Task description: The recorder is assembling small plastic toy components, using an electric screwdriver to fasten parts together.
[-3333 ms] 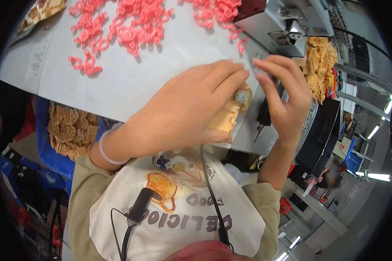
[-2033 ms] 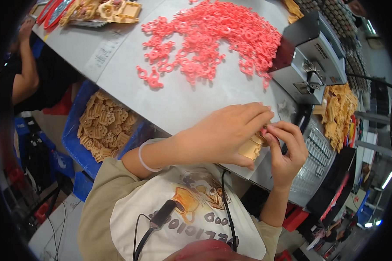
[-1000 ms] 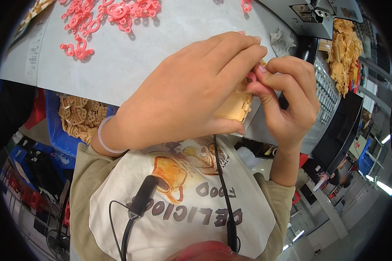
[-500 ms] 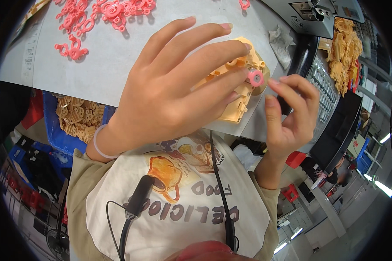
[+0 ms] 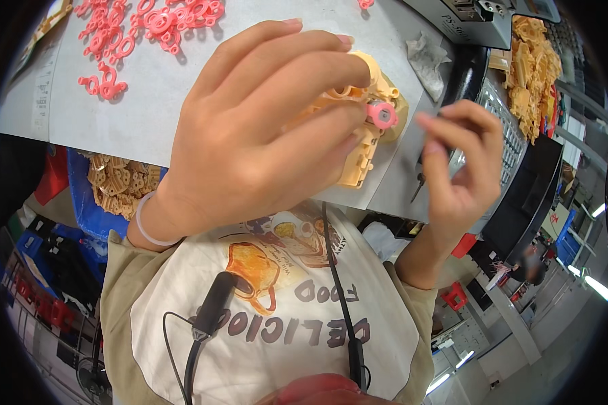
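My left hand [image 5: 263, 128] is spread over a pale yellow plastic housing [image 5: 358, 162] and grips it, covering much of it. A pink ring-shaped part [image 5: 383, 115] with a greyish centre sits at the housing's right side, by my left fingertips. To the right of the ring, a short gap away, my right hand [image 5: 469, 158] hovers with fingers bent. Its thumb and forefinger tips are apart, nothing visible between them, and slightly blurred. Behind the housing shows part of a rounded, dull yellow surface [image 5: 400, 111].
Pink plastic parts [image 5: 162, 23] lie at the table's far left. A blue bin [image 5: 88, 202] of yellowish parts stands below the left edge. At right are crumpled white tissue [image 5: 427, 64], a grey machine [image 5: 476, 23], yellow parts [image 5: 530, 67] and a metallic tray-like panel [image 5: 510, 135].
My left hand and the housing have shifted slightly left. My right hand has moved right, away from the pink ring, widening the gap.
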Tool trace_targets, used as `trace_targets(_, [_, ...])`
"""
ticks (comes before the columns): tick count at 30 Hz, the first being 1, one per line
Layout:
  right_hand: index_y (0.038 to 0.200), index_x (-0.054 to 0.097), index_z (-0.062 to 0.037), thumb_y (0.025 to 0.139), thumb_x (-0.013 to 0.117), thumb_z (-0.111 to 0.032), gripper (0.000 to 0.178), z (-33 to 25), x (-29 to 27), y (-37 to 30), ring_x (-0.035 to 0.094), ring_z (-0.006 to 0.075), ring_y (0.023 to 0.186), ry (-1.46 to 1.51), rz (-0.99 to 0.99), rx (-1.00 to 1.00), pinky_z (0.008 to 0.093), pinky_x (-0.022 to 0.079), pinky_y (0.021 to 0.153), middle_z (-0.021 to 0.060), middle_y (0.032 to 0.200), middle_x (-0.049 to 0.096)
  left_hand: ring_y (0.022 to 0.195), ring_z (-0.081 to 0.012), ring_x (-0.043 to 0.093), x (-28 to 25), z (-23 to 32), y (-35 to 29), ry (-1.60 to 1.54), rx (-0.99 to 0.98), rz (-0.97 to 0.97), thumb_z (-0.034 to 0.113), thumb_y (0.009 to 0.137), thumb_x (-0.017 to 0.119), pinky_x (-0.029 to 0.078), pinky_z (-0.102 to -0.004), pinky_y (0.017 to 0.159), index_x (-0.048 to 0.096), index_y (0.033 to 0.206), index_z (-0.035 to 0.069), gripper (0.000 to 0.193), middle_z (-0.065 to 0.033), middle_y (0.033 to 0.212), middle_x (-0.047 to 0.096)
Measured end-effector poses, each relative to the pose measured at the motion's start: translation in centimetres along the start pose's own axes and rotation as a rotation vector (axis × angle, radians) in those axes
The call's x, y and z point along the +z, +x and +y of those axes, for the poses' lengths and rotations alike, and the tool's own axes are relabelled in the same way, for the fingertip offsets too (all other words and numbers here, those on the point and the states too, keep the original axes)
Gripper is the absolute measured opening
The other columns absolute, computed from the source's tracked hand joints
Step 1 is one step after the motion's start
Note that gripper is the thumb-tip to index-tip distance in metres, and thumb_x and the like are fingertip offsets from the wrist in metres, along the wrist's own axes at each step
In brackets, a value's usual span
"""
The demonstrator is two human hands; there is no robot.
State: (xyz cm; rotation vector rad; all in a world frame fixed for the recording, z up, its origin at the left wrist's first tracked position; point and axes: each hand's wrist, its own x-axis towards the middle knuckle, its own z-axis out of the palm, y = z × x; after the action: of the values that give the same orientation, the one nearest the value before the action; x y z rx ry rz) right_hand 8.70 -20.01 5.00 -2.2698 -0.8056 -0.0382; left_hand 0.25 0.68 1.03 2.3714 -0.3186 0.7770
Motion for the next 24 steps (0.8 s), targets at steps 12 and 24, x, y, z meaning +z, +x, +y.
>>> trace_targets(12, [0.134,0.043,-0.0027,0.082,0.074,-0.018,0.062,2.8,0.4,1.5,0.058,0.0172,0.084,-0.184,0.080,0.532,0.0307,0.047,0.072,0.0112,0.094,0.058,0.106,-0.0307,0.060,2.1,0.9,1.3,-0.307,-0.219,0.017,-0.002,0.066,0.075,0.049,-0.0385,0.089,0.068,0.095,0.005,0.031,-0.0082,0.106,0.064])
trace_targets(24, [0.110,0.048,0.0130,0.083,0.055,-0.027,0.049,1.5,-10.0,6.5,0.055,0.0231,0.071,0.670,0.399,0.005,0.0291,0.048,0.063,0.0178,0.089,0.051,0.109,-0.0338,0.058,1.9,0.7,1.6,-0.427,-0.307,-0.039,-0.002,0.067,0.074,0.047,-0.0419,0.093,0.068,0.089,0.005,0.023,-0.0077,0.103,0.065])
